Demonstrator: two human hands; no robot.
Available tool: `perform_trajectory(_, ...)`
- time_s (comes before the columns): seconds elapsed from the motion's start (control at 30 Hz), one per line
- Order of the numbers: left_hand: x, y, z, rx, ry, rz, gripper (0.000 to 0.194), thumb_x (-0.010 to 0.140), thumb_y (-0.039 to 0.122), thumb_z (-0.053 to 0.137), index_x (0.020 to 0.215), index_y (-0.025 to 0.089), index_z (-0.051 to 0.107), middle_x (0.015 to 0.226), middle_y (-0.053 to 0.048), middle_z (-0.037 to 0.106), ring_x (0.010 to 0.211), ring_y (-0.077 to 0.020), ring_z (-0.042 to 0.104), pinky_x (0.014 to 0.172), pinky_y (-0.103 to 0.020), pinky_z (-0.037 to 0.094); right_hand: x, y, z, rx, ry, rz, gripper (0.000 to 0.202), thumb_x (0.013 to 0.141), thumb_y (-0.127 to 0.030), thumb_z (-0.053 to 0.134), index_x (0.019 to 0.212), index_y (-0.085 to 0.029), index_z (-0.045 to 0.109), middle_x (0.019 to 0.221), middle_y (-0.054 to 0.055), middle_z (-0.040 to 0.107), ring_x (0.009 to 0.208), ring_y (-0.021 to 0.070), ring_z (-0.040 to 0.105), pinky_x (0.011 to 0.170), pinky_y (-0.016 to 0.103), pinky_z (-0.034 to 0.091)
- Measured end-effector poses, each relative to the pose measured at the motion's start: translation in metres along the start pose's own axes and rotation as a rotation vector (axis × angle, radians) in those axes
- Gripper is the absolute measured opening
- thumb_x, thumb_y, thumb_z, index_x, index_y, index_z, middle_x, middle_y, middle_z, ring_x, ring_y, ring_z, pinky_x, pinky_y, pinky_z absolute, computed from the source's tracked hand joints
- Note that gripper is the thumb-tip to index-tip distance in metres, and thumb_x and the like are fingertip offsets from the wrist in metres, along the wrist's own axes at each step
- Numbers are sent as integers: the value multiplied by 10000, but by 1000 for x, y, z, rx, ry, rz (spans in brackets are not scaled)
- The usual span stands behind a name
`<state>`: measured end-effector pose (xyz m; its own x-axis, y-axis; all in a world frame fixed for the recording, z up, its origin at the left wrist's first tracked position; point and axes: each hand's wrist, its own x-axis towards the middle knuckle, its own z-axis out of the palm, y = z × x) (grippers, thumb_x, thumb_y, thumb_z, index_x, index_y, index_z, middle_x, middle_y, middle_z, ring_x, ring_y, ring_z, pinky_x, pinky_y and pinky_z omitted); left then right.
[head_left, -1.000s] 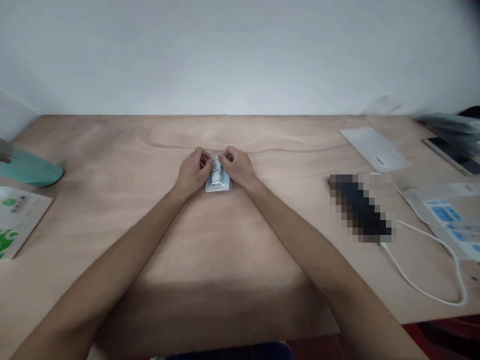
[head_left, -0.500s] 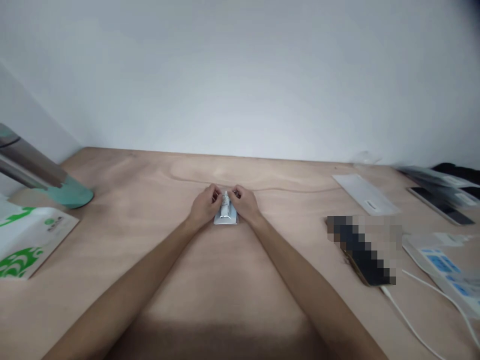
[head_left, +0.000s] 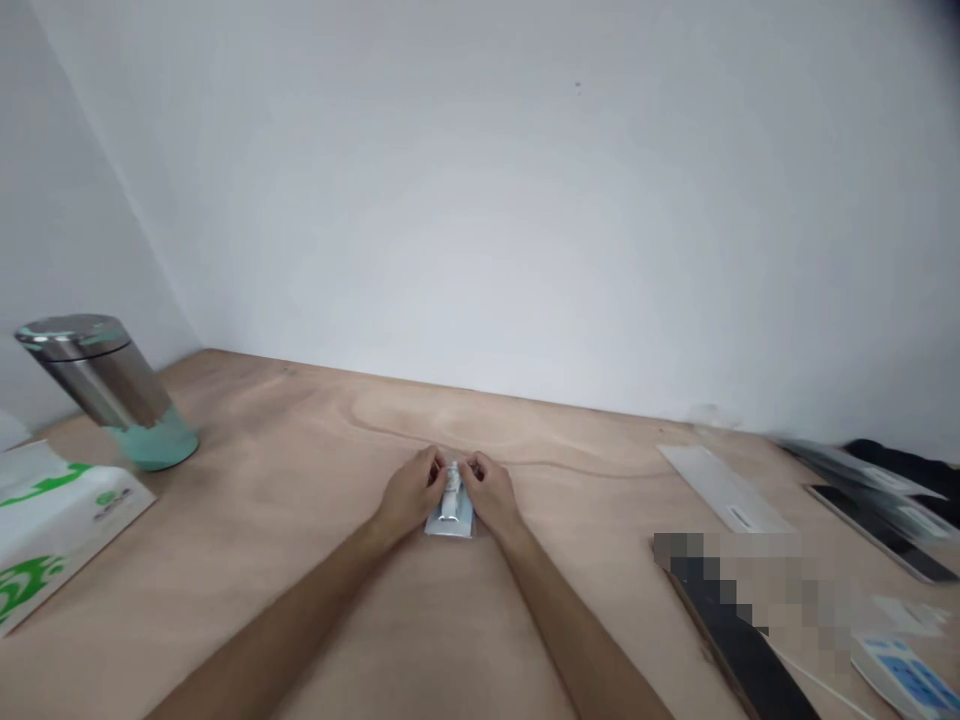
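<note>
A small clear, silvery packet (head_left: 463, 524) lies at the middle of the table, with a white tube-like piece (head_left: 451, 492) showing in or on it. My left hand (head_left: 411, 490) is closed at the packet's left side, thumb and fingers pinched near its upper end. On the opposite side my right hand (head_left: 491, 496) pinches the packet in the same way. Both hands sit close together, with the tube-like piece between the thumbs. The far end of the packet is partly hidden by the fingers.
At left stand a steel flask with a mint-green base (head_left: 154, 440) and a white-and-green package (head_left: 82, 520). To the right lie a translucent sleeve (head_left: 712, 485), a partly blurred dark phone (head_left: 757, 650) with a white cable, another dark phone (head_left: 877, 530) and plastic bags (head_left: 911, 675).
My view has tilted upward, so the table and hands appear lower and the flask's lid shows. Both hands keep their pinch on the packet, with little visible change.
</note>
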<state>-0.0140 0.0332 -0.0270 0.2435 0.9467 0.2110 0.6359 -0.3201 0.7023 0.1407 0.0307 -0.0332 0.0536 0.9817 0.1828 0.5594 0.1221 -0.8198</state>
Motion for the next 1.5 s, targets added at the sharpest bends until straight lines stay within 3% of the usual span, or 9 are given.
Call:
perform_trajectory(0.93, -3, 5, -5, -33, -3, -16, 190, 894, 342, 447, 902, 177, 542, 841, -16, 604, 746, -121, 549, 695, -235, 409, -2, -1, 0, 38, 16, -9, 264, 821, -394, 495, 751, -169, 615, 712, 6, 622, 672, 143, 546, 618, 237, 356)
perform_trajectory(1.1, -3, 4, -5, -85, 7, 26, 205, 896, 334, 452, 961, 180, 570, 931, -21, 618, 780, -121, 563, 740, -247, 440, -2, -2, -1, 159, 64, 6, 276, 810, -410, 515, 737, -161, 608, 681, -3, 597, 650, 134, 527, 612, 236, 368)
perform_trajectory(1.33, -7, 10, -6, -33, -4, 115, 298, 911, 327, 435, 1164, 241, 568, 1168, -37, 578, 1039, -161, 564, 899, -280, 450, -3, -3, -4, 465, 123, 121, 313, 757, -465, 569, 752, -155, 610, 672, 2, 596, 592, 127, 500, 533, 230, 390)
perform_trajectory(1.5, -7, 11, -7, 0, -12, 107, 336, 922, 354, 411, 1203, 259, 568, 1182, -48, 554, 1071, -171, 554, 933, -296, 455, -3, -6, -7, 530, 116, 156, 345, 735, -502, 587, 779, -161, 622, 624, -5, 572, 514, 116, 464, 449, 227, 357)
